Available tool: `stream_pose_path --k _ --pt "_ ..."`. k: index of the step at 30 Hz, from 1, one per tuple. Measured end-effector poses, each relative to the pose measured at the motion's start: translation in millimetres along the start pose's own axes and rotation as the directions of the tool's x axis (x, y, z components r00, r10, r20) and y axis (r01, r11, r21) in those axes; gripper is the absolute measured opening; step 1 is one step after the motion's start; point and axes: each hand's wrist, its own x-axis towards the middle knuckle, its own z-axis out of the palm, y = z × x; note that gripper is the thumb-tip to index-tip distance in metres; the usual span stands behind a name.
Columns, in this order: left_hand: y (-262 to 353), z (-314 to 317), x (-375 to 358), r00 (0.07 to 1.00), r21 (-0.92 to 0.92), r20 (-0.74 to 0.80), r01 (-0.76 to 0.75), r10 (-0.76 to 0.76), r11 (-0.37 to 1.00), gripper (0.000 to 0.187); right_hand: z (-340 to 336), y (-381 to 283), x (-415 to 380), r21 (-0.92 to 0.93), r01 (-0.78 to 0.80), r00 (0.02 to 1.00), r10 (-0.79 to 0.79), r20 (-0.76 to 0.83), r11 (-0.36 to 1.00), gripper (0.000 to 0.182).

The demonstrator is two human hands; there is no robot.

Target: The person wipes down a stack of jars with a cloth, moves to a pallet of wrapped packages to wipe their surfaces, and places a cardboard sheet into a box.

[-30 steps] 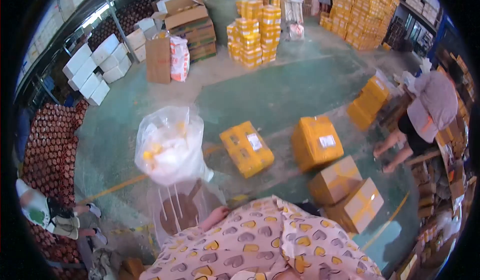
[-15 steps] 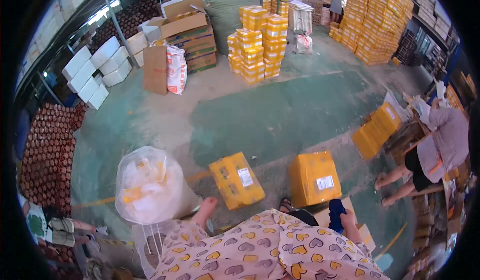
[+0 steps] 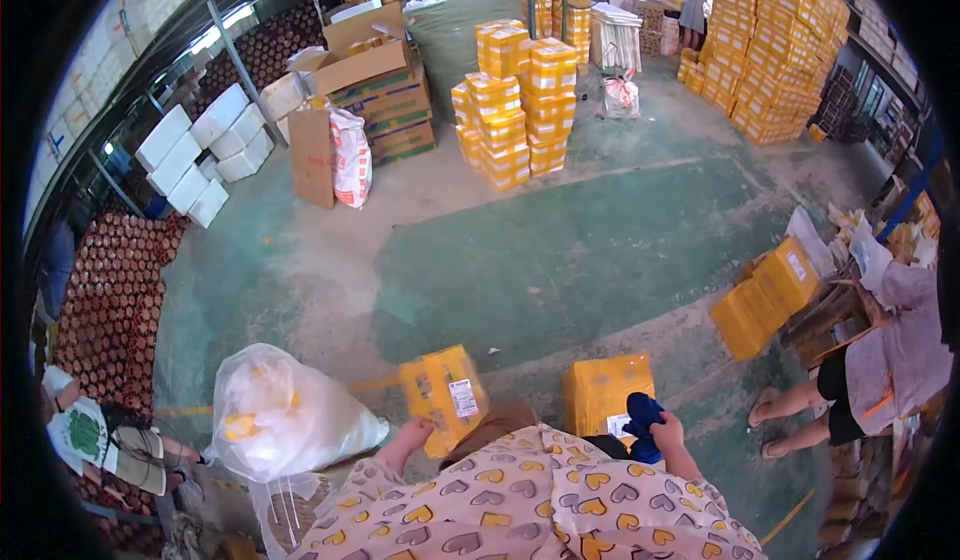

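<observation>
My right hand (image 3: 668, 436) grips a bunched dark blue cloth (image 3: 642, 422), whose exact kind I cannot make out. Just behind it stands a yellow-taped box (image 3: 603, 385) with a white label, partly covered by the cloth. My left hand (image 3: 410, 434) hangs low with its fingers curled and nothing visible in them. Near that hand lies another yellow-taped carton (image 3: 432, 387), also labelled. To its left slumps a large clear plastic bag (image 3: 310, 425) with white and yellow scraps inside.
Yellow cartons (image 3: 765, 298) lean at the right beside a person (image 3: 890, 350) at a cluttered bench. Another person (image 3: 85, 430) stands at the left edge. Ahead rise a box stack (image 3: 505, 110), white foam boxes (image 3: 190, 170) and a metal post (image 3: 240, 65).
My view has shifted, and the two floor boxes and the plastic bag appear lower and closer. The right hand, still holding the blue cloth, has come in front of the right box.
</observation>
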Motion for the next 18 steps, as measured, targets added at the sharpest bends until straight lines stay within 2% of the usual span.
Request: stream_pose_path --k 3,5,6,8,11,12,14,16,18 --pt "33 -10 12 0.999 -0.075 -0.011 -0.045 0.044 0.996 0.034 12 19 21 0.03 -0.09 0.995 0.089 0.037 0.996 0.049" --pt "49 -17 26 0.994 0.076 0.096 -0.058 0.051 0.995 0.034 11 32 27 0.035 -0.106 0.994 0.106 -0.023 0.994 0.044" --pt "51 -19 38 0.993 0.071 0.105 -0.057 0.05 0.996 0.034 9 32 31 0.045 -0.119 0.99 0.122 -0.075 0.992 0.039" --pt "41 -13 71 0.98 0.153 0.195 -0.076 0.045 0.985 0.034 -6 7 33 0.02 -0.167 0.984 0.168 -0.053 0.986 0.038" --pt "65 -28 106 0.973 0.045 0.232 -0.005 -0.005 0.999 0.033 -3 -18 68 -0.018 -0.219 0.971 0.216 -0.098 0.976 0.04" --pt "64 -29 129 0.971 0.035 0.239 0.0 -0.009 0.999 0.033 -2 -43 81 -0.034 -0.202 0.977 0.199 -0.071 0.979 0.043" --pt "63 -40 175 0.97 0.106 0.228 -0.108 0.081 0.989 0.032 14 -84 115 -0.059 -0.181 0.983 0.179 -0.04 0.982 0.046" --pt "73 -63 213 0.983 0.051 0.168 -0.082 0.072 0.995 0.033 37 -123 165 -0.163 -0.069 0.997 0.074 0.024 0.984 0.053" --pt "93 -80 235 0.992 -0.016 0.114 -0.043 0.044 0.999 0.033 39 -210 190 -0.166 0.078 0.984 -0.05 0.17 0.983 0.052"
